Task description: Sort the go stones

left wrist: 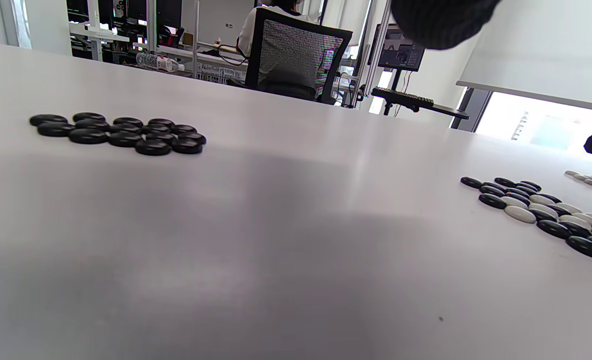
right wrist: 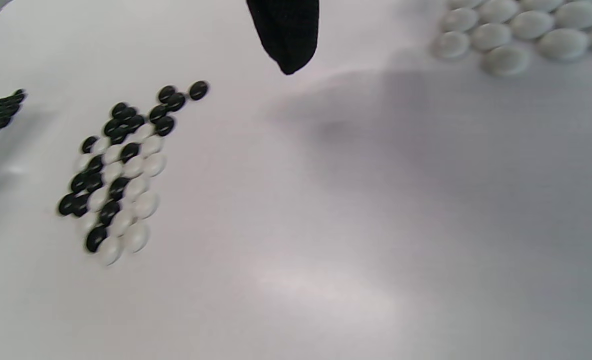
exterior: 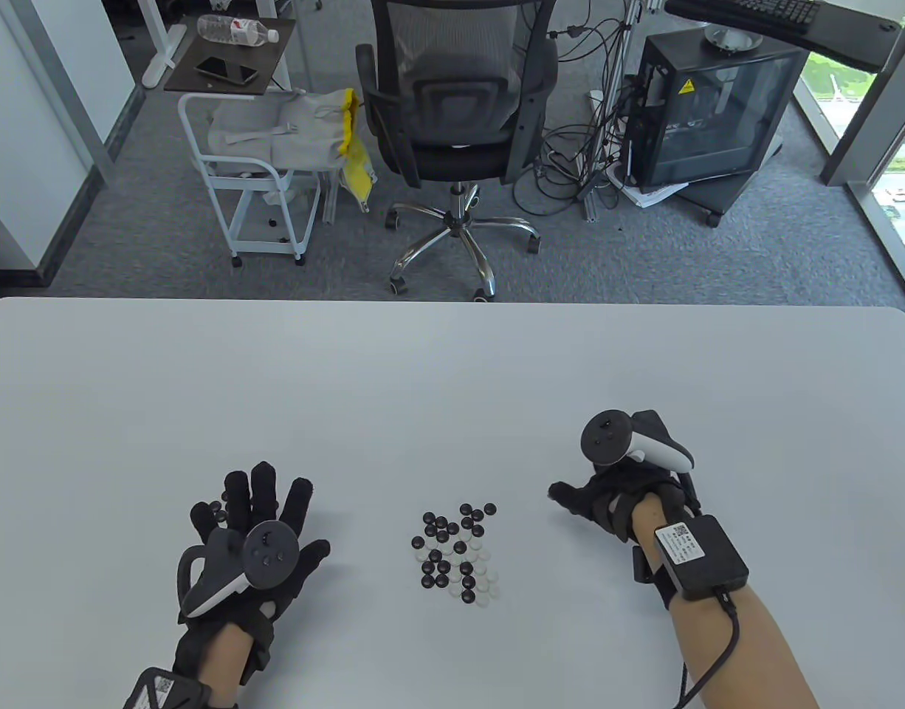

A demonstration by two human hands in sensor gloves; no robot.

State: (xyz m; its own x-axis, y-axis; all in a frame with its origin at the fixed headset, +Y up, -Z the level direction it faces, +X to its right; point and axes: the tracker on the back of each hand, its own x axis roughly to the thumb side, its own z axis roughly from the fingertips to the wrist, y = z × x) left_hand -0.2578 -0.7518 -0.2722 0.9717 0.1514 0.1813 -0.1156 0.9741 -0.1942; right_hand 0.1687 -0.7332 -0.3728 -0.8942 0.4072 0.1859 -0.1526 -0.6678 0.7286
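Observation:
A mixed cluster of black and white Go stones (exterior: pixel 456 550) lies at the table's front middle; it also shows in the left wrist view (left wrist: pixel 540 210) and the right wrist view (right wrist: pixel 116 170). My left hand (exterior: pixel 255 506) is spread flat with straight fingers over a pile of black stones (left wrist: pixel 121 132), a few of which peek out at its fingers (exterior: pixel 215 511). My right hand (exterior: pixel 593 502) is to the right of the cluster, thumb pointing left, holding nothing that I can see. A pile of white stones (right wrist: pixel 510 30) lies beside it, hidden under the hand in the table view.
The white table (exterior: pixel 452 384) stretches far behind the stones. Beyond its far edge stand an office chair (exterior: pixel 452 96), a white cart (exterior: pixel 253 170) and a computer case (exterior: pixel 711 111) among cables.

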